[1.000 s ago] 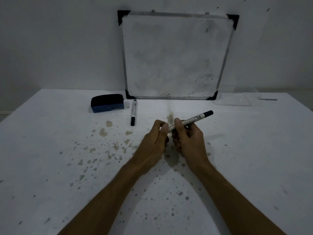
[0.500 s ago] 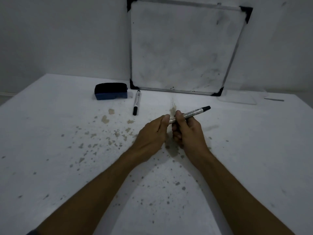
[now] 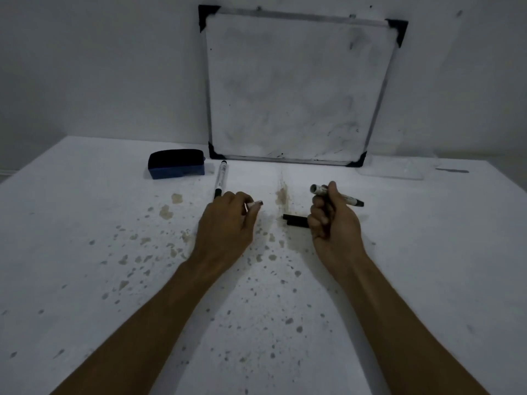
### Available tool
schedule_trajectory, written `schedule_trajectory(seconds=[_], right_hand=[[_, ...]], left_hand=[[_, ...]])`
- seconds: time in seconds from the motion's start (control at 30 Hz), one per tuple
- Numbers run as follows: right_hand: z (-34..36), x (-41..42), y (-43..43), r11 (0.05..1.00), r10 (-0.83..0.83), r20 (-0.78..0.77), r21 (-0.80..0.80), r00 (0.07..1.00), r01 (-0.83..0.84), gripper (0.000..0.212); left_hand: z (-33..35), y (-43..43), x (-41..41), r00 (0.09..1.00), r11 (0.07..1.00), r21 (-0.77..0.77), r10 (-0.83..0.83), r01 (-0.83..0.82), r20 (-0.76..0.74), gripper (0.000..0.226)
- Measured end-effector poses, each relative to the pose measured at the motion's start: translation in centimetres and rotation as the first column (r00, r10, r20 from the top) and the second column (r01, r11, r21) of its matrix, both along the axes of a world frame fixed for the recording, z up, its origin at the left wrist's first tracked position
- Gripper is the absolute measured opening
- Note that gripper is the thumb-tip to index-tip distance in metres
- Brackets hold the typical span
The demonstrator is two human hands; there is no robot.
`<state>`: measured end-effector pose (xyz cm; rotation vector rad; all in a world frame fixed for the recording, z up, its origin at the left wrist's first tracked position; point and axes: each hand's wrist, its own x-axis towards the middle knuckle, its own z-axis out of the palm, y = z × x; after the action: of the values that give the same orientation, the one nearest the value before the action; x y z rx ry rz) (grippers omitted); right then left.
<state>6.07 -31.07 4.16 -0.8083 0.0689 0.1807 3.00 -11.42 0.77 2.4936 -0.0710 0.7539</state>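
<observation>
My right hand [image 3: 333, 223] grips a white marker barrel [image 3: 346, 198]; its open end points left and its black end points right. A black cap [image 3: 295, 220] sticks out to the left from under that hand's lower fingers, and I cannot tell whether it is held or lies on the table. My left hand [image 3: 228, 226] pinches a small white piece with a dark tip [image 3: 254, 205], a hand's width left of the barrel. A smudged whiteboard [image 3: 296, 86] leans against the wall behind.
A second capped marker [image 3: 221, 179] lies just beyond my left hand. A blue eraser [image 3: 176, 167] sits at the back left. A clear plastic piece [image 3: 390, 172] and a thin dark item [image 3: 452, 171] lie at the back right. The white table [image 3: 85, 252] is speckled with stains.
The hands were together on one marker; now they have moved apart. The marker is in pieces: the barrel in the right hand, a small piece in the left.
</observation>
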Motion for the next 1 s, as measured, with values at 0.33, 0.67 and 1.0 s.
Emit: schedule_trajectory(seconds=[0.33, 0.67, 1.0], right_hand=[[-0.4, -0.4, 1.4, 0.993, 0.077, 0.0, -0.089, 0.997, -0.077, 0.03], [0.0, -2.2, 2.2, 0.892, 0.073, 0.219, -0.451, 0.973, 0.035, 0.027], [-1.0, -6.1, 5.4, 0.354, 0.413, 0.479, -0.868, 0.775, 0.348, 0.014]], left_hand=[[-1.4, 0.3, 0.5, 1.0, 0.991, 0.132, 0.023, -0.025, 0.015, 0.035], [2.5, -3.2, -1.1, 0.888, 0.085, -0.994, -0.447, -0.074, -0.104, 0.04], [2.9, -2.1, -1.4, 0.755, -0.309, -0.891, -0.654, -0.333, -0.055, 0.048]])
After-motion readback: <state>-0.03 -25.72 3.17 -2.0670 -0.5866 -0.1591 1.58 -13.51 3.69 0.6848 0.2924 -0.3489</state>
